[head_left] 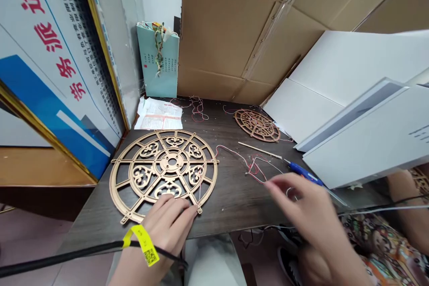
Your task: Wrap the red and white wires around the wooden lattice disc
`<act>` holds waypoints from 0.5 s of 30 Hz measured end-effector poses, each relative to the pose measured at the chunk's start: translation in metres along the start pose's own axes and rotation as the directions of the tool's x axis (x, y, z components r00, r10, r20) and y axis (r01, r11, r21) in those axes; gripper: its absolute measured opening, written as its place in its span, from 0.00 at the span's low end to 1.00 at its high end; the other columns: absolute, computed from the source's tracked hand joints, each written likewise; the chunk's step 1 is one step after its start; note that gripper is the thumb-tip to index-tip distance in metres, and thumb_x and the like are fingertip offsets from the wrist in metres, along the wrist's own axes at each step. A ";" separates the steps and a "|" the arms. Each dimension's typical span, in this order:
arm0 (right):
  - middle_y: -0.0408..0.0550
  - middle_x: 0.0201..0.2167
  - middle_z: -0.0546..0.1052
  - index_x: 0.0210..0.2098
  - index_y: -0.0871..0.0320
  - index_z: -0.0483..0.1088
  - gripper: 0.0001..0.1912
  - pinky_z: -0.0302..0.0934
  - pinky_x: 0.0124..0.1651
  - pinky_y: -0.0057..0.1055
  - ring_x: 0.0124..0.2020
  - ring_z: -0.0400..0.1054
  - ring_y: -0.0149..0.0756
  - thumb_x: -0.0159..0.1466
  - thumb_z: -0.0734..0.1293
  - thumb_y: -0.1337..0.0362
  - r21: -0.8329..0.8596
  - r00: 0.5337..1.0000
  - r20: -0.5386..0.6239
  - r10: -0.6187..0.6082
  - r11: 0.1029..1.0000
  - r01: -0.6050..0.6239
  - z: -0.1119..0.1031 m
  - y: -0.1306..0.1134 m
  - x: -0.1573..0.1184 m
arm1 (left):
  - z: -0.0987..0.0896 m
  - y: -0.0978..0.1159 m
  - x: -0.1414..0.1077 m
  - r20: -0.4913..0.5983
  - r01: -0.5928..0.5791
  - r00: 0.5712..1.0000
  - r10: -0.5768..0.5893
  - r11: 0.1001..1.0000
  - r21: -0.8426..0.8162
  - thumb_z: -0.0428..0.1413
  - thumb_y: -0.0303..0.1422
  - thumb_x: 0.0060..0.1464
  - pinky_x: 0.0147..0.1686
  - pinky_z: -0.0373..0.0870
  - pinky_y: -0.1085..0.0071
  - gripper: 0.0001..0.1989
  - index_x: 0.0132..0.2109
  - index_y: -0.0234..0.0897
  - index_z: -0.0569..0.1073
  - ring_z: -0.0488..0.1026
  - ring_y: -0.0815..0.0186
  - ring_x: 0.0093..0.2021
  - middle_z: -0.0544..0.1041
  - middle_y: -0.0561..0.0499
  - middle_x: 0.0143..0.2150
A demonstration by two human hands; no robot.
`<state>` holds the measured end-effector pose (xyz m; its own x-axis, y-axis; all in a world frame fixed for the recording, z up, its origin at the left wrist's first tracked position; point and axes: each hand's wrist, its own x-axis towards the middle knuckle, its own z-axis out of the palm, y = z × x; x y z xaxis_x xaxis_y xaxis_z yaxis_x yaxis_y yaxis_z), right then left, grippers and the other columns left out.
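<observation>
On the dark table lies a large round openwork wooden disc [172, 161], with red and white thread at its right side. My left hand [172, 221] rests on the disc's near rim, its fingers pressed together and bent over the edge. To the right, my right hand [298, 199] hovers above the table, thumb and index finger pinched at the end of the thread [254, 170]. The thread runs left from there, through a loose tangle, to the disc's right edge.
A smaller round wooden disc [257, 125] lies at the back right. Nearer are a thin stick [259, 150] and a blue-handled tool [304, 173]. Crumpled paper [159, 115] sits at the back left. Another person's arm [407, 205] shows at the right.
</observation>
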<state>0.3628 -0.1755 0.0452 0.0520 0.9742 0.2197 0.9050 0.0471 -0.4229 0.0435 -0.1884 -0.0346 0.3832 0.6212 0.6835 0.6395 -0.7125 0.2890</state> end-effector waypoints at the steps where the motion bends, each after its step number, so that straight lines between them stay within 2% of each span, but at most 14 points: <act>1: 0.48 0.34 0.79 0.36 0.53 0.78 0.13 0.65 0.39 0.33 0.35 0.73 0.39 0.69 0.66 0.53 0.154 0.988 0.121 -0.094 0.985 0.075 0.011 -0.023 -0.005 | -0.001 0.000 0.001 0.007 0.006 1.000 -0.006 1.000 -0.002 0.53 0.20 0.65 0.47 0.69 0.63 0.11 0.48 0.37 0.75 0.73 0.62 0.41 0.78 0.48 0.41; 2: 0.46 0.32 0.79 0.34 0.53 0.79 0.11 0.63 0.36 0.30 0.33 0.72 0.36 0.69 0.67 0.58 0.257 0.956 0.236 -0.172 0.960 0.109 0.022 -0.045 -0.007 | -0.001 0.000 0.002 0.009 0.003 1.000 -0.003 1.000 -0.004 0.53 0.20 0.65 0.47 0.69 0.63 0.11 0.48 0.37 0.75 0.72 0.62 0.41 0.78 0.48 0.41; 3: 0.44 0.31 0.78 0.34 0.54 0.79 0.08 0.61 0.35 0.28 0.32 0.71 0.33 0.68 0.68 0.62 0.327 0.934 0.285 -0.214 0.938 0.115 0.033 -0.063 -0.008 | -0.002 0.000 0.003 0.001 -0.008 1.000 0.008 1.000 -0.007 0.53 0.19 0.65 0.46 0.69 0.63 0.11 0.48 0.36 0.75 0.72 0.62 0.41 0.78 0.48 0.40; 6: 0.41 0.28 0.77 0.34 0.55 0.80 0.07 0.57 0.31 0.24 0.28 0.67 0.29 0.64 0.69 0.69 0.462 0.897 0.327 -0.299 0.878 0.124 0.059 -0.097 -0.002 | -0.002 -0.001 0.006 -0.039 -0.053 0.998 0.053 0.999 0.004 0.54 0.18 0.64 0.44 0.70 0.65 0.10 0.48 0.33 0.75 0.71 0.63 0.40 0.77 0.47 0.39; 11: 0.40 0.25 0.76 0.31 0.57 0.80 0.07 0.52 0.28 0.24 0.25 0.62 0.26 0.61 0.70 0.71 0.494 0.891 0.318 -0.325 0.859 0.137 0.077 -0.104 0.009 | -0.001 0.000 0.007 -0.040 -0.066 0.997 0.067 0.997 0.028 0.56 0.19 0.63 0.43 0.71 0.63 0.09 0.48 0.30 0.75 0.72 0.61 0.40 0.78 0.45 0.38; 15: 0.40 0.27 0.78 0.32 0.57 0.79 0.07 0.53 0.29 0.24 0.27 0.64 0.26 0.62 0.69 0.71 0.524 0.886 0.319 -0.336 0.842 0.130 0.082 -0.101 0.009 | -0.002 0.002 0.007 -0.017 -0.039 0.999 0.039 0.999 0.012 0.56 0.19 0.63 0.43 0.71 0.61 0.07 0.46 0.30 0.75 0.72 0.61 0.38 0.77 0.45 0.37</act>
<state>0.2373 -0.1531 0.0180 -0.3926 0.9180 0.0560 0.5469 0.2820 -0.7883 0.0463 -0.1864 -0.0280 0.3965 0.5875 0.7054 0.6322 -0.7319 0.2542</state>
